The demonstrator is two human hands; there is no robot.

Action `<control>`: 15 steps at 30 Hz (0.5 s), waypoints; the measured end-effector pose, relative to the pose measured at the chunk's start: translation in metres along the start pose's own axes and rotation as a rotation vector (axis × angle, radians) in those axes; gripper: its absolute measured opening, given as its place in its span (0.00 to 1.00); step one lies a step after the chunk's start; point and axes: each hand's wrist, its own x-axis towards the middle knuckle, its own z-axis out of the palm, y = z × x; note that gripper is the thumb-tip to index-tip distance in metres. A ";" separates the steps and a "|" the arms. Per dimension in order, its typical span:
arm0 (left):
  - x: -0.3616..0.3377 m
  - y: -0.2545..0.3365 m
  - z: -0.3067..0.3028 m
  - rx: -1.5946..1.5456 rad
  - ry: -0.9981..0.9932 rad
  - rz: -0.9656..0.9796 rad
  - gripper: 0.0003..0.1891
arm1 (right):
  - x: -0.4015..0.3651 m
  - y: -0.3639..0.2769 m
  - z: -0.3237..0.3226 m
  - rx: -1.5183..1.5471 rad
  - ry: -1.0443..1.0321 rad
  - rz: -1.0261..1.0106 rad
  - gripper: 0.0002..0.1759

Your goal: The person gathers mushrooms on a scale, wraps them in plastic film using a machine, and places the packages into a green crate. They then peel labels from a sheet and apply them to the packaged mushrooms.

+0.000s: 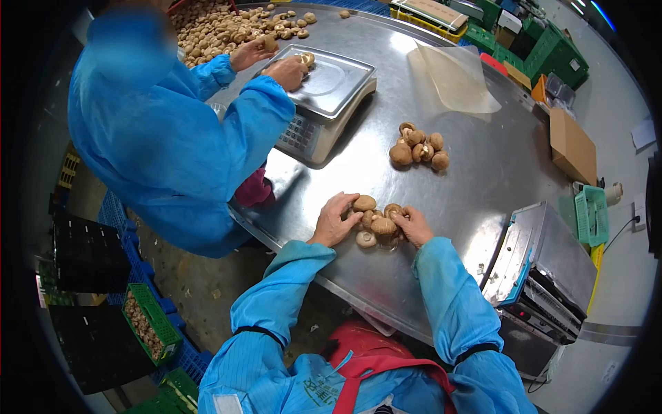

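Close to the table's near edge, a group of brown mushrooms (381,225) lies between my two hands, seemingly in a clear tray that is hard to make out. My left hand (336,219) is curled at the group's left side, its fingers against a mushroom. On the right side, my right hand (415,226) has its fingertips closed on a mushroom at the edge of the group. Farther up the metal table (476,148) sits a loose pile of mushrooms (418,148).
At the left, a co-worker in blue (158,138) handles mushrooms over a scale (327,90). Behind lies a big mushroom heap (214,31). A translucent sheet (458,79) rests at the back. A metal machine (541,269) stands right, with a cardboard box (572,147) beyond.
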 end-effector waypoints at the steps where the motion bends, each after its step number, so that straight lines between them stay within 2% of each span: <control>1: 0.000 0.000 0.000 -0.001 -0.002 0.000 0.21 | 0.002 0.005 0.001 -0.061 0.034 -0.068 0.16; 2: 0.000 0.000 0.000 -0.003 -0.005 -0.002 0.21 | 0.002 0.009 0.000 -0.123 0.068 -0.136 0.17; 6: 0.000 -0.004 0.002 -0.032 0.000 -0.004 0.21 | -0.016 0.008 0.004 -0.039 0.137 -0.074 0.19; 8: -0.002 -0.006 0.003 -0.035 0.035 -0.041 0.20 | -0.023 0.018 0.007 0.005 0.297 -0.172 0.20; 9: -0.003 -0.006 0.004 -0.039 0.065 -0.075 0.20 | -0.025 0.023 0.009 0.005 0.297 -0.171 0.20; 10: -0.004 -0.005 0.006 -0.040 0.064 -0.075 0.20 | -0.024 0.029 0.011 -0.085 0.395 -0.297 0.22; 11: -0.004 -0.004 0.007 -0.112 0.106 -0.155 0.21 | -0.022 0.034 0.012 -0.175 0.495 -0.424 0.25; 12: -0.003 -0.004 0.009 -0.183 0.148 -0.233 0.21 | -0.018 0.035 0.015 -0.173 0.498 -0.426 0.25; 13: -0.003 -0.006 0.012 -0.181 0.147 -0.226 0.21 | -0.014 0.035 0.019 -0.151 0.451 -0.392 0.27; 15: -0.007 -0.011 0.022 -0.066 0.150 -0.283 0.22 | -0.004 0.035 0.030 -0.121 0.406 -0.367 0.28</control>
